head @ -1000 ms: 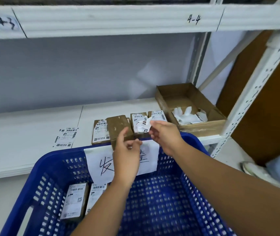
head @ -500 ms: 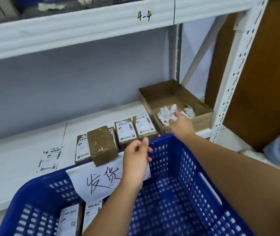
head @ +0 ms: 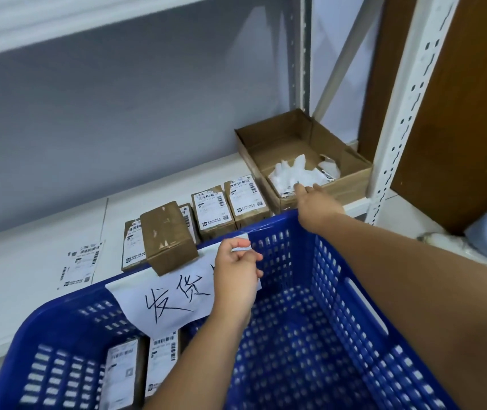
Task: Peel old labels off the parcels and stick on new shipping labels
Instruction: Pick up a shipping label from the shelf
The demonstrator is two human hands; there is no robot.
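Nearest, our left hand (head: 237,273) hangs over the blue basket (head: 67,303), fingers curled; whether they pinch its paper sign (head: 171,303) we cannot tell. Beyond, a bare parcel (head: 168,235) lies on the shelf (head: 29,261). Farthest, our right hand (head: 317,205), fingers stretched loose, touches peeled labels (head: 292,173) in the cardboard box (head: 280,134).

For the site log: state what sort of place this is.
Likely a warehouse or parcel-dispatch stockroom: white slotted-steel shelving, small brown parcels bearing barcoded labels lined up on it, and a blue plastic crate with a handwritten paper sign, holding more labelled parcels.

Bare brown parcel (head: 168,236) tilted across labelled parcels (head: 213,212); loose label (head: 81,266) beside.
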